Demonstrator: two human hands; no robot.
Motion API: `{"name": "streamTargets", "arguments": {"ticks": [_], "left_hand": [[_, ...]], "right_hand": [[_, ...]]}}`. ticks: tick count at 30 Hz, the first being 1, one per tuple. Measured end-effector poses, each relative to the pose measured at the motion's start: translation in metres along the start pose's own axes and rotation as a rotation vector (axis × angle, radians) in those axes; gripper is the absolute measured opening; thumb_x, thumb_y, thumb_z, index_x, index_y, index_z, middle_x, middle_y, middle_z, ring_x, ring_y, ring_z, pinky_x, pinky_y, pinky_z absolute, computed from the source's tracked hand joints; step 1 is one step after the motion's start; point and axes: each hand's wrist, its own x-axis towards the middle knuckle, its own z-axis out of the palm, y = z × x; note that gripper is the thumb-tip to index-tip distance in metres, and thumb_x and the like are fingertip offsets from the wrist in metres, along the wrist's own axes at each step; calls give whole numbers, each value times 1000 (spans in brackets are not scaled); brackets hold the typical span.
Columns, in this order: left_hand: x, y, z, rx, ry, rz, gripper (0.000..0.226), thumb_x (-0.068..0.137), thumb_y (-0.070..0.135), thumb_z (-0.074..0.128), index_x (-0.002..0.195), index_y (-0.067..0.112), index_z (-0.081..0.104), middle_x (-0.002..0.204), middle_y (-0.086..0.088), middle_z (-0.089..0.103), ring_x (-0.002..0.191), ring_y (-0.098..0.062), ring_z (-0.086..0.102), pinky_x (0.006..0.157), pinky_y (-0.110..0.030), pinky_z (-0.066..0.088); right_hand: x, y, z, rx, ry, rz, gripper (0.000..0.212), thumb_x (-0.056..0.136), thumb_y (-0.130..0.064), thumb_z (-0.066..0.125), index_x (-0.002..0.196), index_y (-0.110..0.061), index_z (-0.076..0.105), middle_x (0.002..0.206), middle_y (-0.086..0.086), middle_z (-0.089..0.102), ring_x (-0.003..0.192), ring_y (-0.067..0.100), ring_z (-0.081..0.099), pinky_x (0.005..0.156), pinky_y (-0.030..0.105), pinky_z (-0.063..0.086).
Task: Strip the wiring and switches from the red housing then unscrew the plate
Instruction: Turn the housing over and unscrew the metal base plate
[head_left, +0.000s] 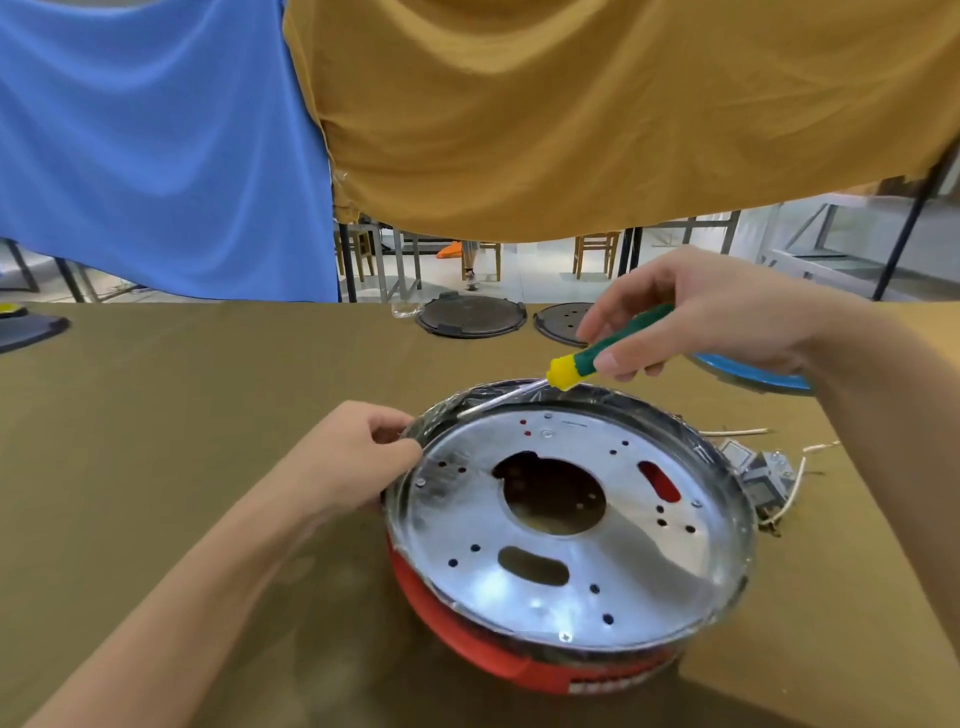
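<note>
The red housing (467, 639) lies on the olive surface (182, 415), a little to the right of the middle, and the round metal plate (566, 561) sits in its top, shiny side up, with many small holes and a big round opening in the centre. The left hand (343, 462) holds the rim at about 9 o'clock, its fingers curled over the edge to keep the housing from turning. The right hand (711, 312) is above the rim at about 12 o'clock and its grip is closed around the green and yellow handle of a screwdriver (576, 364); the thin shaft points down and left toward the rim near 11 o'clock. The switches and wires (758, 467) lie loose on the surface beside the housing at 3 o'clock, so I judge that the stripping is finished and the unscrewing step is now in hand. A screw (565, 636) shows near 6 o'clock on the plate. The next move probably needs the tip seated straight in a screw head, while the left hand holds firm.
</note>
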Motion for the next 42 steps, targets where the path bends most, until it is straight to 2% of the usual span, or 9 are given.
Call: {"name": "streamTargets", "arguments": {"ticks": [5, 10, 13, 18, 22, 25, 29, 32, 42], "left_hand": [[-3, 2, 7, -84, 115, 45, 26, 91, 8, 61, 81, 20, 82, 75, -6, 77, 72, -28, 73, 74, -44, 60], [-4, 1, 8, -273, 93, 28, 27, 93, 9, 61, 82, 24, 82, 81, -3, 78, 67, -13, 69, 57, -22, 56], [-4, 0, 11, -219, 106, 59, 35, 86, 2, 61, 81, 30, 82, 76, 0, 78, 65, -12, 69, 61, -28, 57], [-2, 2, 13, -171, 101, 74, 38, 86, 2, 63, 84, 36, 81, 75, 1, 78, 75, -28, 75, 76, -48, 60], [0, 0, 15, -250, 92, 66, 29, 88, 6, 69, 81, 30, 82, 80, 3, 78, 79, -20, 75, 73, -32, 63], [0, -2, 17, -325, 81, 37, 19, 90, 9, 69, 89, 24, 81, 85, 0, 79, 85, -22, 75, 76, -32, 60], [-3, -2, 17, -355, -32, 14, 24, 88, 22, 59, 95, 27, 81, 100, -20, 74, 83, -28, 66, 85, -46, 55], [-3, -3, 18, -339, -27, 14, 31, 91, 15, 52, 95, 27, 80, 98, -16, 76, 91, -38, 68, 95, -56, 52], [-7, -2, 24, -458, -10, 47, 37, 91, 6, 48, 90, 22, 81, 87, -8, 78, 71, -13, 72, 58, -23, 55]], "right_hand": [[4, -3, 6, 110, 142, -74, 41, 60, -33, 89, 91, -15, 70, 89, 11, 76, 73, 22, 73, 58, 19, 53], [12, -5, 21, 100, 308, -148, 39, 62, -38, 89, 84, -15, 66, 75, 8, 74, 63, 24, 68, 59, 32, 60], [12, -6, 27, 74, 320, -164, 33, 68, -33, 88, 84, -13, 66, 76, 9, 74, 69, 33, 69, 69, 45, 60], [11, -12, 31, 63, 323, -196, 33, 72, -32, 87, 86, -11, 66, 77, 12, 73, 63, 19, 64, 63, 38, 60], [12, -13, 33, 48, 316, -223, 30, 75, -28, 86, 85, -9, 65, 80, 22, 68, 64, 24, 62, 61, 37, 54], [12, -11, 33, 36, 327, -242, 27, 77, -24, 85, 84, -9, 64, 78, 22, 67, 62, 33, 61, 60, 37, 52], [13, -9, 30, 83, 330, -249, 26, 79, -17, 83, 82, -5, 61, 71, 23, 63, 59, 29, 56, 55, 38, 46], [12, -9, 28, 104, 339, -255, 25, 78, -17, 83, 80, -6, 61, 75, 28, 62, 59, 23, 57, 51, 30, 48], [12, -10, 29, 21, 296, -241, 26, 77, -17, 84, 81, -7, 60, 69, 15, 63, 57, 29, 54, 54, 40, 45]]}}
